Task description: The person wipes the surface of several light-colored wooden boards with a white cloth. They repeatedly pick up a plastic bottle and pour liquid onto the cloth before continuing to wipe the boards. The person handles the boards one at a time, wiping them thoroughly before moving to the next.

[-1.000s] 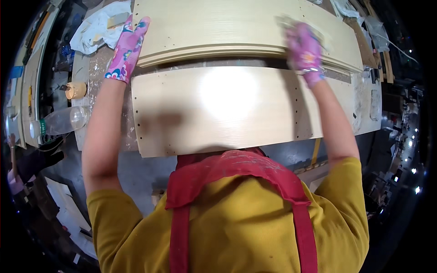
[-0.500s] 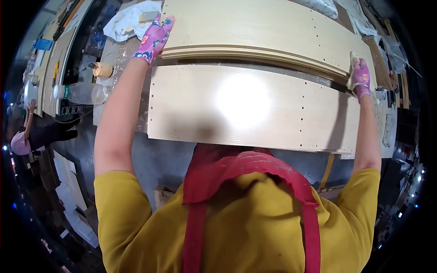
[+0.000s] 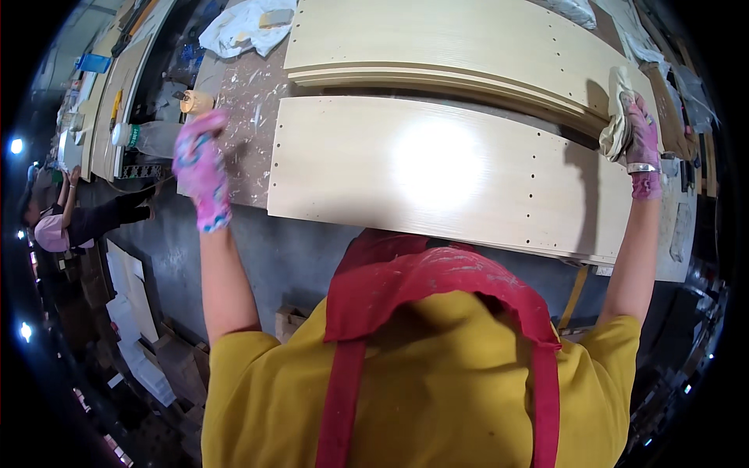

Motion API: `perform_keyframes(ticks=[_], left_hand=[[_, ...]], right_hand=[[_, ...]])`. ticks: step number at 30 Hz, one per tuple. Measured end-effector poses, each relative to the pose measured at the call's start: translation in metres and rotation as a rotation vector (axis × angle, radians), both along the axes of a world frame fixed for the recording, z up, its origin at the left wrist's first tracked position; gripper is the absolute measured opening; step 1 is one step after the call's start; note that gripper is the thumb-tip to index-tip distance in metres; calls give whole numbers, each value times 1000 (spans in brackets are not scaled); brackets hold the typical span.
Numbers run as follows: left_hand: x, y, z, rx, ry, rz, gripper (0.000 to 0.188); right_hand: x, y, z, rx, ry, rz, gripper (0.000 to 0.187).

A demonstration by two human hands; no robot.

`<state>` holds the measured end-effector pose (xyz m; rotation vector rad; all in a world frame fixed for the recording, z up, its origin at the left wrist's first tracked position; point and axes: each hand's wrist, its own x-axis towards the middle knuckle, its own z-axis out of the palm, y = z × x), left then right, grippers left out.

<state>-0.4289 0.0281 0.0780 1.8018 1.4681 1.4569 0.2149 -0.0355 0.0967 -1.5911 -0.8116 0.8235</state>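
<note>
My left hand [image 3: 201, 168], in a pink flowered glove, is in the air off the left end of the near panel. Motion blurs its fingers, and part of a clear plastic bottle [image 3: 160, 139] is hidden behind it. In a matching glove, my right hand [image 3: 644, 142] grips a folded cream rag [image 3: 616, 117] by the right end of the boards. A pale wood-grain panel [image 3: 335, 156] with small drilled holes lies on top of another board in front of me. Beyond a narrow gap lies a stack of similar panels [image 3: 437, 39].
At the far left of the paint-spattered worktable [image 3: 248, 101] lies a white cloth [image 3: 234, 33] with a tan block [image 3: 276, 19] on it. A small peach-coloured container [image 3: 197, 101] stands by the bottle. Another person [image 3: 86, 218] is off to the left.
My left hand has left the corner of the far stack and swung back toward me, beside the bottle. The right hand stays near the right end, with the rag now lifted more into view.
</note>
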Motion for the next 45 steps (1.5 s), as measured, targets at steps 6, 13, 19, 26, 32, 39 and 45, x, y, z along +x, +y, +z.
perform_keyframes(ticks=[6,13,19,26,32,39,45], left_hand=[[-180,4,-50,138,-307,429,31],[-199,45,-96,4,-147,359,99],[-183,70,-103,-9,-133,256,91],[-165,90,-91,-79,-244,310,72],[-92,99,-1,197,453,61,68],[118,68,73,257,846,-462,76],[184,65,91,382,1192,-472,83]], right_hand=[[-60,57,18,144,-430,141,51],[-98,102,-53,34,-1374,337,66],[-99,81,-58,61,-1023,281,55],[-118,51,-27,110,135,121,48],[-181,43,-12,288,833,406,32],[-214,73,-31,402,1089,535,37],[-194,43,-12,393,1364,510,34]])
